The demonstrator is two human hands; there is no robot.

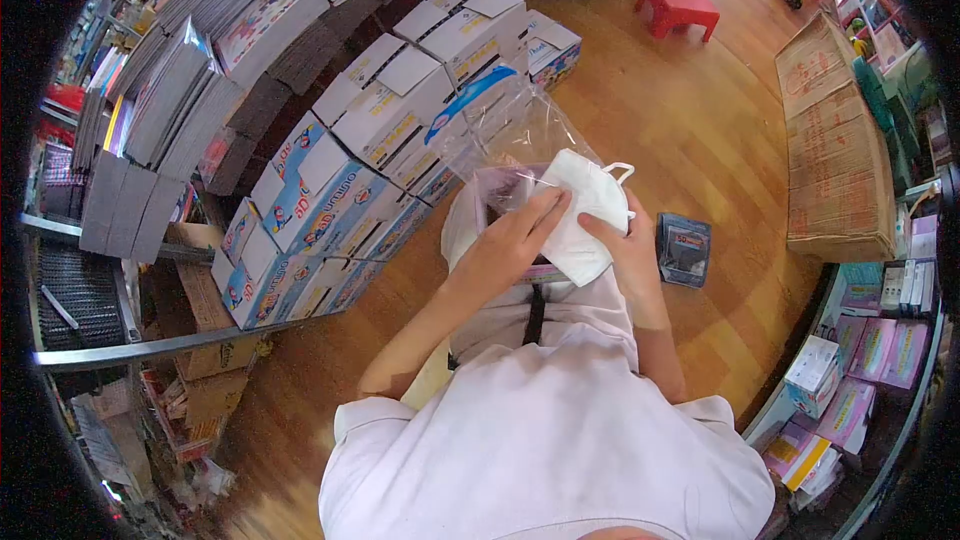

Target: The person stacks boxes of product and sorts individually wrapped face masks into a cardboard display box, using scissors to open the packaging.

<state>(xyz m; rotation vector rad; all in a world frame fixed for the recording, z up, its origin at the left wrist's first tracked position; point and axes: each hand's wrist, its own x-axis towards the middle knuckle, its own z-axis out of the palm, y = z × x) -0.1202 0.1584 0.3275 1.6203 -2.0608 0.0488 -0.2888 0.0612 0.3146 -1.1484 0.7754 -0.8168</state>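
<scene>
A folded white face mask (pixel 583 225) with an ear loop is held over my lap. My right hand (pixel 622 245) grips its right side, thumb on top and fingers behind. On the left part of the mask, my left hand (pixel 522 230) has its fingers pressed together, its thumb not clearly visible. Beneath and behind the mask stands an open box with a pinkish rim (pixel 490 183) on my lap. A clear plastic bag (pixel 530 125) with a blue header rises out of it, partly hidden by the mask and my left hand.
White-and-blue cartons (pixel 330 190) are stacked on the left beside piled books (pixel 180 90). A dark packet (pixel 685 250) lies on the wooden floor to the right. Further off are a red stool (pixel 678 10), a large cardboard box (pixel 835 140) and shelved mask boxes (pixel 850 410).
</scene>
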